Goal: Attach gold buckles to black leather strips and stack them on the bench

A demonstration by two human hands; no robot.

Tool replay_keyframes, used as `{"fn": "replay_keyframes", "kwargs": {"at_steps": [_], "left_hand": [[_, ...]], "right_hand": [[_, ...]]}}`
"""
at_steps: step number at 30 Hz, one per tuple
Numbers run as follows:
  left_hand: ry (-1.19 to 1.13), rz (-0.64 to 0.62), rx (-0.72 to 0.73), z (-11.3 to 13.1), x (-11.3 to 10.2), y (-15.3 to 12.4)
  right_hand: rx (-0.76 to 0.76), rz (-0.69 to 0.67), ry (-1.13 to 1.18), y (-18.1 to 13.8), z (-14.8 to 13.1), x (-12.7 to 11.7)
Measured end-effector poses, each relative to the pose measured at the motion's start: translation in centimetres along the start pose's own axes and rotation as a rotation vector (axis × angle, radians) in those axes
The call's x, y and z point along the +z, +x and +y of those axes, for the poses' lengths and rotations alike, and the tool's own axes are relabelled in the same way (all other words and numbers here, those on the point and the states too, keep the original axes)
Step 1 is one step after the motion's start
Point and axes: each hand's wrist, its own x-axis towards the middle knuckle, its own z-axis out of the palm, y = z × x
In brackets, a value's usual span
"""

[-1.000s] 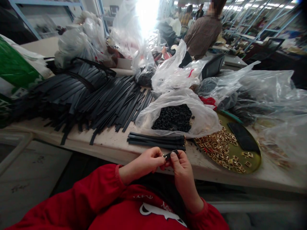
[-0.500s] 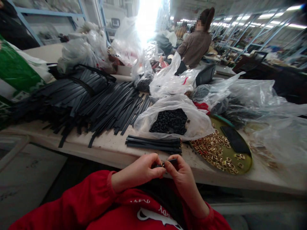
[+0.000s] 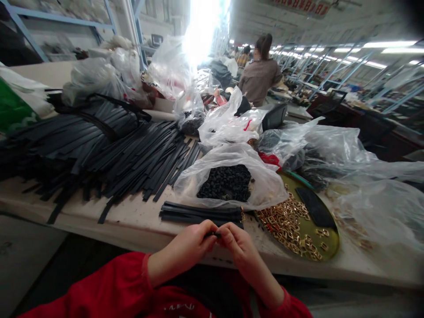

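Note:
My left hand [image 3: 190, 245] and my right hand [image 3: 236, 243] meet fingertip to fingertip at the table's near edge. Both pinch a small black strap piece [image 3: 213, 234], mostly hidden by the fingers. Just beyond the hands lies a short stack of black straps [image 3: 198, 212]. An open plastic bag of small black pieces [image 3: 227, 182] sits behind that. To the right, a round gold tray [image 3: 331, 243] carries several gold buckles [image 3: 285, 223] and a flat black item [image 3: 314, 207].
A large heap of long black straps [image 3: 109, 150] covers the table's left half. Clear plastic bags [image 3: 331, 145] crowd the back and right. A person in a brown top [image 3: 260, 79] stands at a far table. Blue shelving runs behind.
The view has tilted up, so my hands sit lower in frame. My fingertips have closed tighter over the strap piece; the metal bit seen earlier is hidden now.

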Motion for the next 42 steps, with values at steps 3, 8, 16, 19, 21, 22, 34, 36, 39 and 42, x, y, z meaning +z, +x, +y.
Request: {"fn": "replay_keyframes", "kwargs": {"at_steps": [3, 8, 16, 19, 21, 22, 34, 36, 39, 42], "left_hand": [[0.040, 0.037, -0.026, 0.0, -0.5, 1.2], [-0.073, 0.007, -0.080, -0.2, -1.0, 2.6], [-0.152, 0.046, -0.092, -0.6, -1.1, 3.1], [-0.156, 0.077, -0.060, -0.4, -1.1, 3.0], [-0.181, 0.100, -0.047, -0.3, -1.1, 2.9], [-0.207, 0.116, -0.043, -0.3, -1.2, 2.8], [-0.491, 0.144, -0.061, 1.0, -0.9, 1.4], [-0.435, 0.190, -0.032, 0.9, -0.6, 1.3], [-0.350, 0.237, 0.006, 0.6, -0.2, 1.3], [-0.312, 0.251, 0.005, 0.6, -0.1, 1.3]], "right_hand": [[-0.037, 0.185, -0.269, 4.0, 1.2, -3.5], [-0.029, 0.222, -0.904, 11.2, 4.0, -7.0], [0.007, 0.159, -0.982, 13.1, 5.6, -6.3], [-0.008, 0.176, -0.960, 12.7, 5.2, -6.7], [-0.040, 0.188, -0.930, 12.0, 4.4, -6.8], [-0.059, 0.191, -0.917, 11.4, 3.9, -6.7], [-0.300, 0.302, -0.068, 1.6, -0.7, 0.4], [-0.173, 0.341, 0.087, 1.4, -0.8, 1.1], [0.009, 0.415, 0.311, 1.5, -0.7, 1.7], [0.098, 0.434, 0.515, 1.8, -0.2, 2.2]]}}
